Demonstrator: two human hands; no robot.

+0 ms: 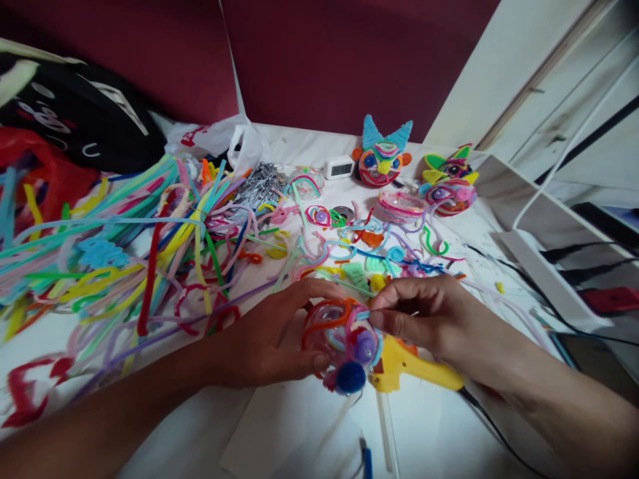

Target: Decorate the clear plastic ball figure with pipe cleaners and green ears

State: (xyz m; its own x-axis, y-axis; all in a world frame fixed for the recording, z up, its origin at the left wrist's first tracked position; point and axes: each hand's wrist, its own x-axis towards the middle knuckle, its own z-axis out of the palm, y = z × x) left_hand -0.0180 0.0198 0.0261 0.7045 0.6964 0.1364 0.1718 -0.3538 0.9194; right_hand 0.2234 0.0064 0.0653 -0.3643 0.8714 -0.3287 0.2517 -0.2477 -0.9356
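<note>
Closest to the camera, bottom centre of the frame, there's a sheet of white paper (284, 426) on the white counter (439, 426), with a clear glue stick (385, 432) and a bit of something blue (367, 462) lying near the bottom edge.

Just above that, both hands meet around a clear ball wrapped in pipe cleaners (342, 339), sitting dead centre, lower half of the picture. It has orange, pink and light blue strands coiled over it, a purple bead and a dark blue pom-pom (350, 377) at its lower side. The left hand (279, 339) cups it from the left, its grip wrapped around the ball with thumb underneath and fingers over the top. The right hand (429, 316) comes in from the right, thumb and forefinger in a narrow pinch on a strand at the ball's upper right edge. A yellow glue gun (414, 369) lies right under that wrist, its black cable trailing to the lower right.

Further back, a huge tangle of loose pipe cleaners (124, 253) fills the left and middle. At the far end, upper centre, sit two finished pipe-cleaner faces (382, 159) (449, 183), a small white clock (340, 167) and a white plastic bag (219, 140). Black fabric (84, 120) sits upper left, a white shelf (544, 266) on the right.
</note>
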